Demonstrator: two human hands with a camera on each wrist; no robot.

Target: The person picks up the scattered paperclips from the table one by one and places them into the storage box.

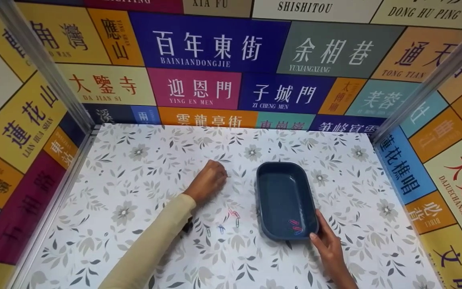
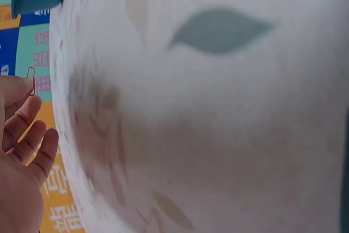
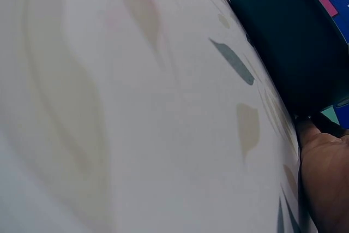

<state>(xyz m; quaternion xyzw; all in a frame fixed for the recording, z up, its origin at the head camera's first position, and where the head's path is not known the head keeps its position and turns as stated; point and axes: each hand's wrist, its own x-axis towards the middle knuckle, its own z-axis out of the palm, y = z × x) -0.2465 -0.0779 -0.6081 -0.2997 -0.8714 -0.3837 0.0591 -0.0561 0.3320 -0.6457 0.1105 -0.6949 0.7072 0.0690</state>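
Note:
My left hand is over the table left of the dark blue tray. Between its thumb and index finger it pinches a red paper clip, clearest in the left wrist view; the other fingers are loosely bent. My right hand grips the tray's near right corner, thumb at the rim and fingers along the outer side. Inside the tray, a few pink, red and blue paper clips lie at the near end. Between the hands, pink paper clips, a green paper clip and a blue paper clip lie loose.
A white cloth with grey leaves and flowers covers the table. Panels with coloured signs stand at the back and both sides, with metal posts at the corners. Near the left sleeve lies another greenish clip.

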